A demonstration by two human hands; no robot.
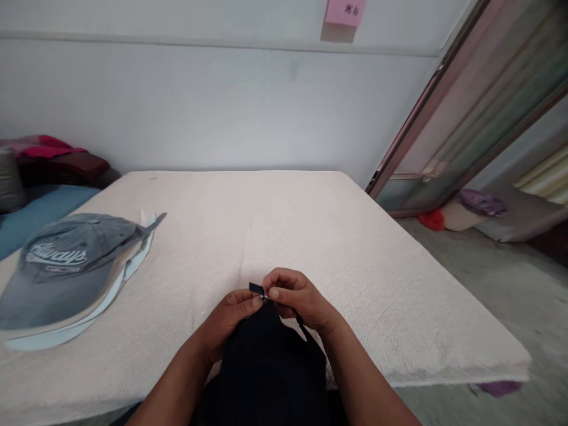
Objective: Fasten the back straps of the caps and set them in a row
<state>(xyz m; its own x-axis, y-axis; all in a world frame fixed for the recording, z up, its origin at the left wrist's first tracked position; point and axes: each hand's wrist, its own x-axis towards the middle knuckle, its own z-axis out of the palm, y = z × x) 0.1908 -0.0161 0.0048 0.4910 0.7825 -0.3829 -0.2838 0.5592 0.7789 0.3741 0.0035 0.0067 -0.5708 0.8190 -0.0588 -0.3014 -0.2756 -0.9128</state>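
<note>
A dark navy cap [270,355] is at the near edge of the table, partly merging with dark clothing below it. Its narrow strap [256,288] sticks out to the left past a small metal buckle [264,296]. My left hand [231,316] is closed, thumb and fingers pinching the cap's edge beside the buckle. Thumb and forefinger of my right hand [302,296] pinch at the buckle and strap from the right. Below the right hand, a strip of the cap curves around a small gap. The fingers partly hide the buckle.
A grey cap [84,248] with white lettering lies at the left on pale sheets [66,337]. A cream textured cloth [355,254] covers the table. Behind stands a white wall [222,106] with a pink note [345,12]. A sliding door [426,130] is at the right.
</note>
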